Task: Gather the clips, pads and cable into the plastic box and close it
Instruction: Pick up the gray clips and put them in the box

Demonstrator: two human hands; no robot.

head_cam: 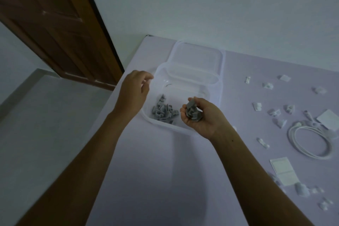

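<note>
While cupped palm-up over the near right rim of the open plastic box (216, 90), right hand (203, 117) grips a bunch of grey clips (192, 111), fingers curled around them; more clips piled (164, 111) in the box's near left corner. Left hand (134, 91) hovers at the left wall, fingers loosely parted, holding nothing, close to the table's left edge (117, 101). Lid (197, 58) behind the box; loose clips (267, 85), pads (281, 169) and coiled cable (310, 141) spread right, bare table near.
</note>
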